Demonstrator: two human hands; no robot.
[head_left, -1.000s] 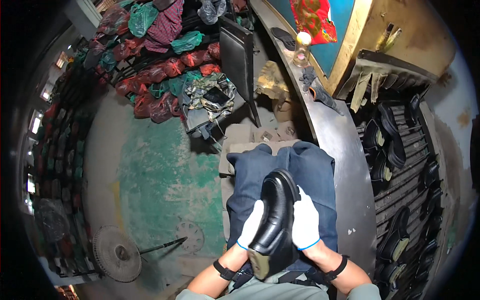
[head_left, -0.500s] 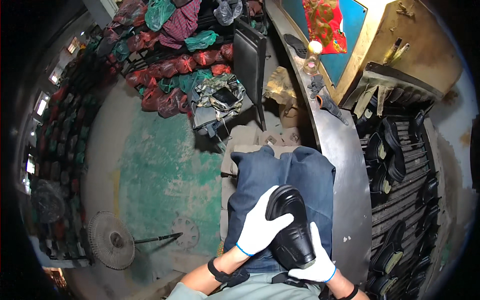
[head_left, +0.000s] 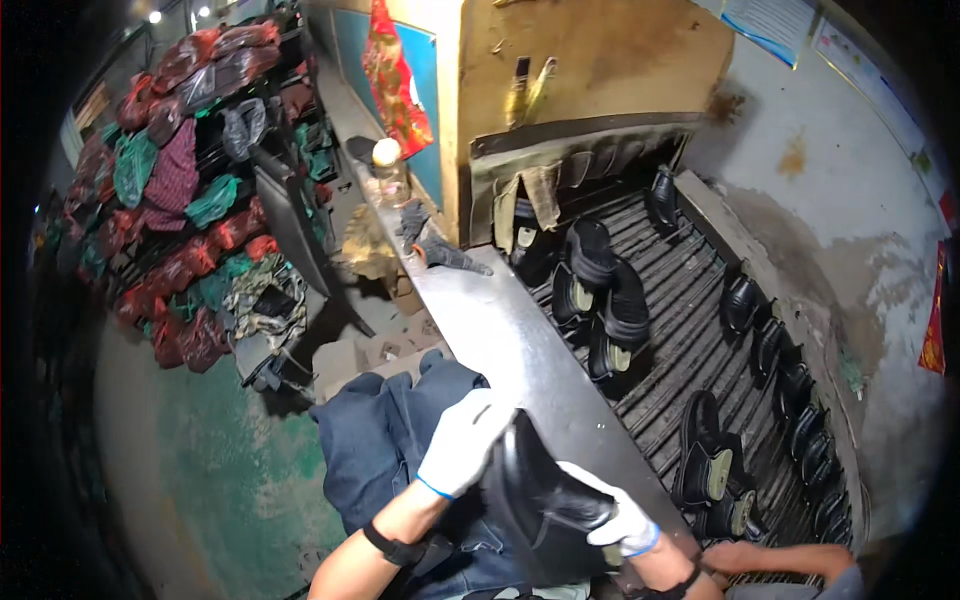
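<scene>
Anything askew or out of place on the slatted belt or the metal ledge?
Mildly. Black shoes lie at mixed angles on the slatted belt, some overlapping. A dark glove lies loose on the metal ledge. No visible spill or damage.

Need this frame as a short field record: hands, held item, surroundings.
left hand: white glove, pressed on the upper side of the black shoe
right hand: white glove, gripping the shoe from the right
shoe position: over the lap, beside the metal rail
conveyor: slatted, carrying more black shoes
rail top: bottle, dark gloves
lower right: another person's forearm
</scene>
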